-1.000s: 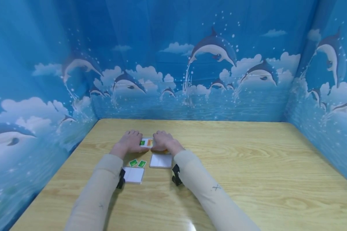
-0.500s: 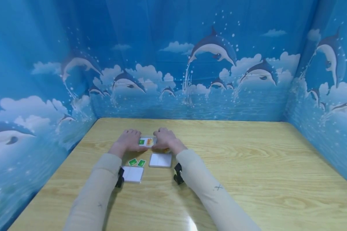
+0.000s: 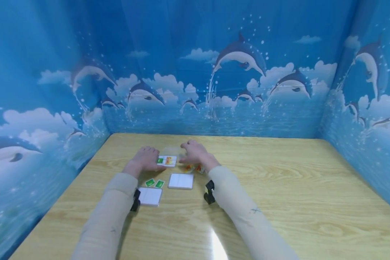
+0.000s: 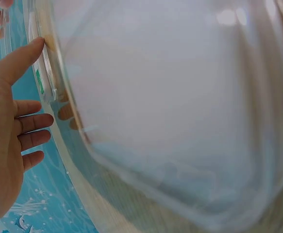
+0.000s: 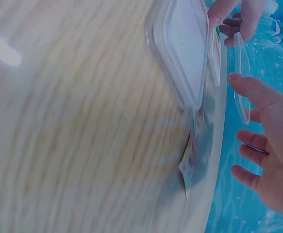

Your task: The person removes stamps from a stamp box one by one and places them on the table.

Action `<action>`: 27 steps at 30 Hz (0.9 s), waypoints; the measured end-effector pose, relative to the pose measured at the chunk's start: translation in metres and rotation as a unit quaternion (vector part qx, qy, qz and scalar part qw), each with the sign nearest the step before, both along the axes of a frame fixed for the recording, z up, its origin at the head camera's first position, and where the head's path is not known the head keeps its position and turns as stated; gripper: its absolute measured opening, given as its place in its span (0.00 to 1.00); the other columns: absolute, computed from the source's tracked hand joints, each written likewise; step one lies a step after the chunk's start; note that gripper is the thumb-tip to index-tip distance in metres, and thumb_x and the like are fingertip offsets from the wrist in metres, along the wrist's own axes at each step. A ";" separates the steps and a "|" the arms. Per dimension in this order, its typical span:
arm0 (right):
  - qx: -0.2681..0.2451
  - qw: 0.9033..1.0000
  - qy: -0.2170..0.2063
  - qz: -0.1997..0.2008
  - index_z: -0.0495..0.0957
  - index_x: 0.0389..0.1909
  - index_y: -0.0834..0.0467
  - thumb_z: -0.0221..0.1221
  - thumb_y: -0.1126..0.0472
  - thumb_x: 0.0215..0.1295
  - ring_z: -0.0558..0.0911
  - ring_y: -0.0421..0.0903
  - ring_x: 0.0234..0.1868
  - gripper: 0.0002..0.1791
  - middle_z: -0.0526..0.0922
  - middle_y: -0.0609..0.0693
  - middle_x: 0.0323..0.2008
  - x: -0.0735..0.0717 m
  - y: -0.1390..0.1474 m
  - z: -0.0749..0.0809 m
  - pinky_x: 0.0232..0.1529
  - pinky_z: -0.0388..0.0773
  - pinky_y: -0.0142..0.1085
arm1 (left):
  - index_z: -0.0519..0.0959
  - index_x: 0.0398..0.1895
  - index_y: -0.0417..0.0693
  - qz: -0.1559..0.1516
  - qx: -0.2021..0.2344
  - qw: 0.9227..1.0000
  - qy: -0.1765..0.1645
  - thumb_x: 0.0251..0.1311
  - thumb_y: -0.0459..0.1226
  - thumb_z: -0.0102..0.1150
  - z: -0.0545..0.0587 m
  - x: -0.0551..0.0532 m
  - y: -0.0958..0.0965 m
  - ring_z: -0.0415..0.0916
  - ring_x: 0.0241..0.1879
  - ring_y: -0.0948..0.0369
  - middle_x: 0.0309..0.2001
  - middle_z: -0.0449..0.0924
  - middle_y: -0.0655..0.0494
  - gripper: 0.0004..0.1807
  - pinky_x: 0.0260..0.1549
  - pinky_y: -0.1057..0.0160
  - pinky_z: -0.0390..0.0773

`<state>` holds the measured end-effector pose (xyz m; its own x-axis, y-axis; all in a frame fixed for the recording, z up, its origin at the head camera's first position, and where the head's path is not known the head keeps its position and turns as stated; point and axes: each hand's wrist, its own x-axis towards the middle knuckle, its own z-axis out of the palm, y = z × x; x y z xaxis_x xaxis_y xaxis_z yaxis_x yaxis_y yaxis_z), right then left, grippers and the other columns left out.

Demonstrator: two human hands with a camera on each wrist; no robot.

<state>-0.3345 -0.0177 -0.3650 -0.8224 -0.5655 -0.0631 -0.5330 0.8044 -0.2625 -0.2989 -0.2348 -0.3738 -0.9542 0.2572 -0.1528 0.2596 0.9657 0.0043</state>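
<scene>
My left hand (image 3: 146, 159) grips the left end of a shallow plastic case (image 3: 169, 161) holding a white insert with a green and an orange picture; the thumb is along its near side. In the right wrist view, my right hand (image 5: 277, 141) pinches a thin clear plastic lid (image 5: 243, 92), tilted up and apart from the case. In the head view the lid shows faintly behind the case, left of my right hand (image 3: 195, 152). Two picture cards with orange (image 3: 189, 168) lie below the right hand, partly hidden by it.
Two flat clear cases with white inside lie nearer, one at centre (image 3: 181, 181) and one at left (image 3: 150, 196) by the left wrist. Two small green cards (image 3: 154, 183) lie between the left hand and the left case. A dolphin-print curtain (image 3: 195, 90) surrounds the wooden table (image 3: 279, 187).
My right hand has moved right and slightly back, with the clear lid coming off the case. The orange picture cards are more exposed. The left hand stays at the case.
</scene>
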 end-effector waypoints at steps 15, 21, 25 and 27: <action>0.005 1.000 -0.007 -0.019 0.61 0.67 0.53 0.60 0.43 0.58 0.63 0.52 0.63 0.38 0.62 0.56 0.64 -0.001 0.020 -0.002 0.61 0.63 0.46 | 0.64 0.62 0.34 0.001 0.000 1.000 -0.005 0.53 0.66 0.49 0.000 0.002 0.002 0.56 0.63 0.41 0.62 0.62 0.35 0.48 0.64 0.43 0.49; -0.005 0.999 -0.014 -0.038 0.61 0.67 0.53 0.60 0.44 0.58 0.63 0.54 0.63 0.38 0.62 0.57 0.64 -0.007 0.033 -0.002 0.61 0.62 0.49 | 0.63 0.62 0.33 0.005 0.005 1.000 -0.008 0.55 0.65 0.49 0.001 0.004 0.002 0.55 0.64 0.41 0.62 0.62 0.35 0.47 0.64 0.44 0.50; -0.005 0.998 -0.022 -0.056 0.62 0.67 0.53 0.61 0.44 0.56 0.63 0.54 0.63 0.38 0.63 0.57 0.64 -0.010 0.043 -0.004 0.61 0.62 0.48 | 0.63 0.62 0.33 0.001 0.005 1.000 -0.008 0.55 0.64 0.49 0.002 0.005 0.002 0.55 0.64 0.41 0.62 0.61 0.34 0.46 0.64 0.44 0.50; -0.002 0.998 -0.026 -0.063 0.63 0.66 0.53 0.62 0.44 0.55 0.64 0.53 0.62 0.38 0.63 0.57 0.63 -0.010 0.047 -0.006 0.61 0.62 0.48 | 0.63 0.62 0.33 0.001 0.007 1.000 -0.009 0.55 0.64 0.49 0.003 0.006 0.002 0.55 0.64 0.41 0.62 0.61 0.34 0.46 0.64 0.44 0.50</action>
<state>-0.3450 0.0293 -0.3710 -0.8823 -0.4589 -0.1053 -0.4138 0.8625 -0.2914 -0.2928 -0.2324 -0.3709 -0.9515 0.2584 -0.1671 0.2582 0.9658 0.0231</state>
